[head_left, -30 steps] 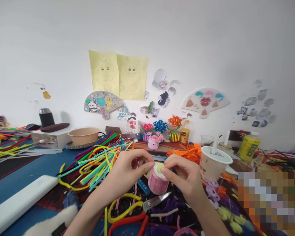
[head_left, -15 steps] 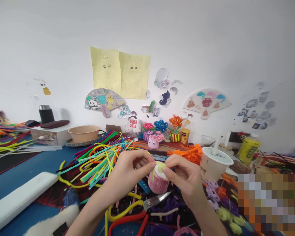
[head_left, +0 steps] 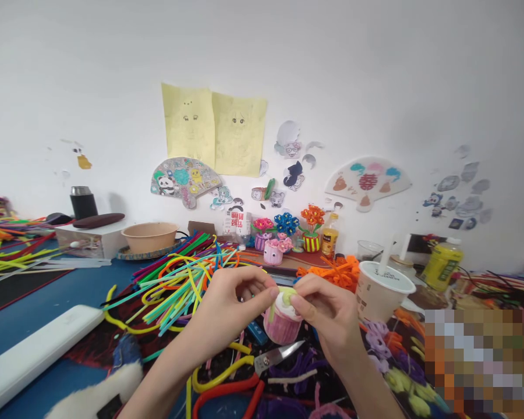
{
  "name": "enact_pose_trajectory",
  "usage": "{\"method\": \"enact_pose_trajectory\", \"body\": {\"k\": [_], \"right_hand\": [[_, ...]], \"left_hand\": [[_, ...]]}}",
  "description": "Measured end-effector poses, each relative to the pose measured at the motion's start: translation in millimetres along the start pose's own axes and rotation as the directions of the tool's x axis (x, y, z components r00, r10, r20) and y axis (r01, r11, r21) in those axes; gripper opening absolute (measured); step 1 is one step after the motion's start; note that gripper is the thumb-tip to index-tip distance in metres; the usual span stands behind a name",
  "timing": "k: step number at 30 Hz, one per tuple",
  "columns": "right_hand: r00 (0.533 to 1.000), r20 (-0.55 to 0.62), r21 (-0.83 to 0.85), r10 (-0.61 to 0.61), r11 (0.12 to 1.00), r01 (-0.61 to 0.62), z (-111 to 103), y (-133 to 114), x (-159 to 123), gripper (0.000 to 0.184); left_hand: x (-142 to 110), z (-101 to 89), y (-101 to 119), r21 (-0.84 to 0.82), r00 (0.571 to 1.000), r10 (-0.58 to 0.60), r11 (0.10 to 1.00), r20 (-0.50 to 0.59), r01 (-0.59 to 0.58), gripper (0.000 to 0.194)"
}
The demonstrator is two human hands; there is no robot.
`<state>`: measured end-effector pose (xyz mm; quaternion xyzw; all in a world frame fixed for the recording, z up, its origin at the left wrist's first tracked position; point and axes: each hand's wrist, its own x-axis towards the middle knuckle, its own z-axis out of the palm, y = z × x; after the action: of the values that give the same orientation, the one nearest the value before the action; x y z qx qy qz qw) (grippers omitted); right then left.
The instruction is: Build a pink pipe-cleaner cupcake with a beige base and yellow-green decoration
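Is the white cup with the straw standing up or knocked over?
Standing up. The cup sits on its base, sealed top level, with the straw poking up out of it.

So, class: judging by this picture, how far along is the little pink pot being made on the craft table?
Done: the pink pot has its ribbed wall wound and a white top. In hand: the left hand and right hand pinch a light green pipe cleaner onto that top. Left, probably: flowers, as the finished flower pots by the wall carry. Loose pipe cleaners and scissors lie close by.
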<state>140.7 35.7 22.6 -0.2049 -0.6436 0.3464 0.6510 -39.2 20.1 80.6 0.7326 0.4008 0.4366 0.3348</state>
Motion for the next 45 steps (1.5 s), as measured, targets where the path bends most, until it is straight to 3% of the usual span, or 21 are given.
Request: {"method": "enact_pose_trajectory", "body": {"k": [9,20,23,28,40,45], "right_hand": [[0.999,-0.033,0.045,0.04,0.998,-0.038,1.3,1.0,-0.3,0.01],[0.998,-0.057,0.037,0.038,0.999,-0.036,0.8,2.3,-1.3,0.01],[0.998,-0.053,0.035,0.03,0.999,-0.028,1.3,0.9,-0.4,0.011],[0.998,0.013,0.026,0.06,0.998,-0.061,2.3,-1.6,0.3,0.012],[1.0,-0.02,0.001,0.014,1.0,-0.014,4.4,-0.4,-0.1,0.01],[0.999,-0.042,0.012,-0.025,1.0,0.026,6.0,2.3,-0.2,0.01]], "left_hand": [[-0.2,-1.1,-2.4,-0.09,0.999,-0.011,0.996,0.046,0.015,0.027],[-2.2,-6.8,-1.3,-0.051,0.991,0.053,0.998,0.125,-0.047,0.011],[-3.4,-8.3,2.0,0.024,0.987,0.067,0.997,0.146,-0.071,0.013],[-4.1,-7.3,2.1,0.086,0.994,0.084,0.992,0.069,-0.09,0.027],[-2.1,-7.0,0.4,0.107,0.995,0.099,0.989,-0.011,-0.098,0.023],[-2.7,-3.2,0.4,-0.018,0.999,0.034,0.999,-0.01,-0.034,0.022]]}}
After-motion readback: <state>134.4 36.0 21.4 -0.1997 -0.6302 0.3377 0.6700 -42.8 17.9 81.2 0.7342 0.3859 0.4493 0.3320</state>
